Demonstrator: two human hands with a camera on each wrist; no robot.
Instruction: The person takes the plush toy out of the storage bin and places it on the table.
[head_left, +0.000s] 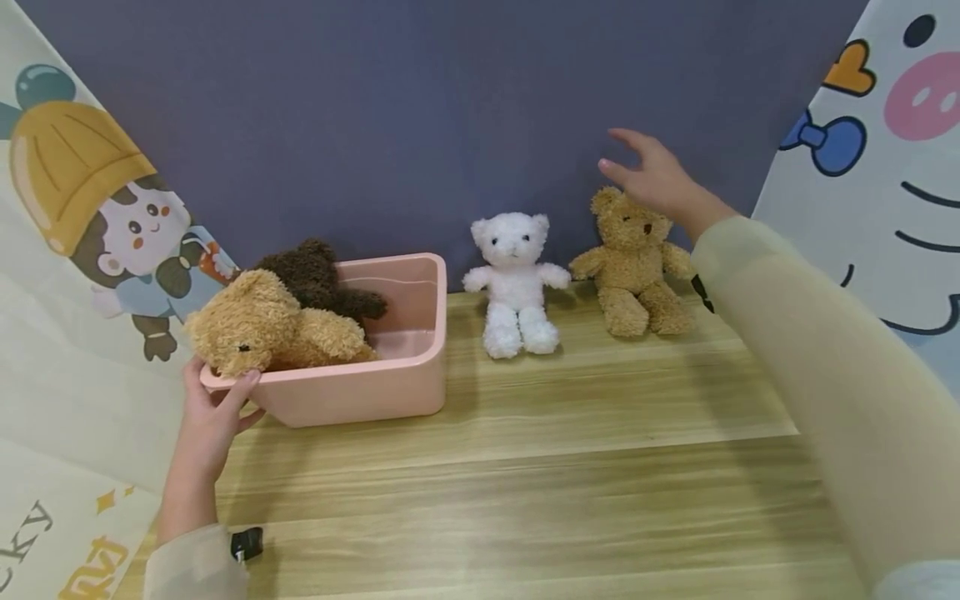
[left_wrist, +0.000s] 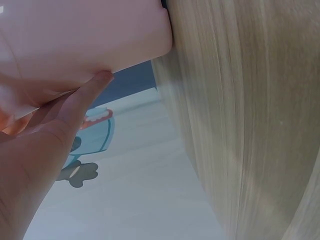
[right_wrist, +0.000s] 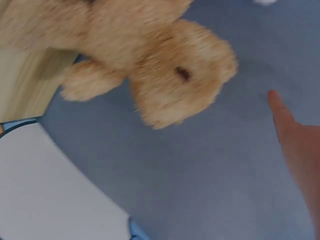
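Wood-grain surface, purple backdrop. Left hand grips pink bin rim, steadying it; tan and dark-brown bears inside. White bear sits upright mid-surface. Right hand, fingers spread, hovers over tan teddy bear, not touching.

A light wooden desk with long pale grain streaks is filling the lower part of the scene, running back to a flat, dull purple-grey wall. A cream cartoon banner showing a child in a yellow hat is standing at the left, and a white cartoon panel with a pink snout and blue bow is leaning in at the right, all under soft, even light.
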